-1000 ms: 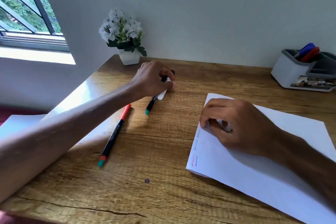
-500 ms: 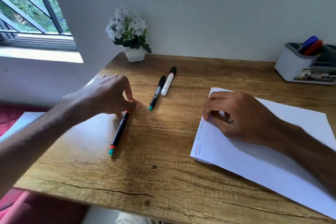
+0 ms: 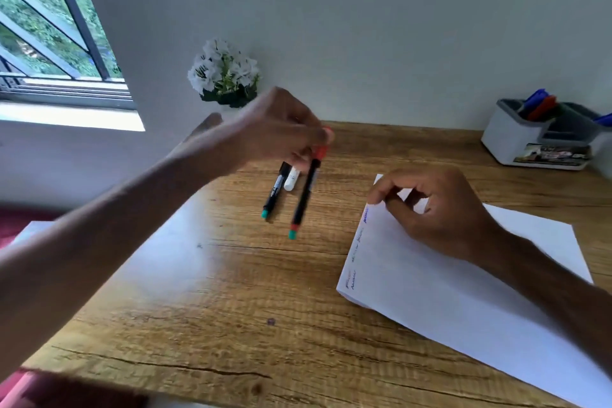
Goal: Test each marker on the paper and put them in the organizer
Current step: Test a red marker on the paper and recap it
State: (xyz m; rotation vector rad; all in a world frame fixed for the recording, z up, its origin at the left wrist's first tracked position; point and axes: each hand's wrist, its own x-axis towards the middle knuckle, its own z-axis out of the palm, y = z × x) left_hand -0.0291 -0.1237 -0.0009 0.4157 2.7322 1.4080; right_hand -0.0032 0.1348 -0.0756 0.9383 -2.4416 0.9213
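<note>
A slim black marker point(image 3: 304, 195) with an orange cap is held in the air above the table point(image 3: 231, 325), pinched at its cap end between the thumb and curled fingers of the left hand point(image 3: 278, 129). It hangs steeply, with its teal end plug lowest, and is slightly blurred. Behind it, two more markers are seen lying side by side on the wood: a thin black marker with a teal end point(image 3: 275, 190) and, just beside it, a stubbier white marker point(image 3: 291, 180) whose far end is hidden by the hand. The tabletop is a warm brown wood-grain surface, marked by dark crack-like lines near the front edge and a bright glare on its left part. A flat white sheet of paper point(image 3: 447, 291) lies at an angle on the right, with small blue and red scribbles along its left edge. The right hand point(image 3: 437, 209) rests on the far corner of the sheet with its fingers curled under and nothing seen held in them. At the far right, against the pale wall, a boxy white and grey plastic organizer point(image 3: 506, 139) stands, with a blue marker point(image 3: 535, 99) and a red marker point(image 3: 544, 107) already upright in one compartment. A small pot of white flowers point(image 3: 225, 76) is set at the back edge, near the barred window point(image 3: 49, 26).
</note>
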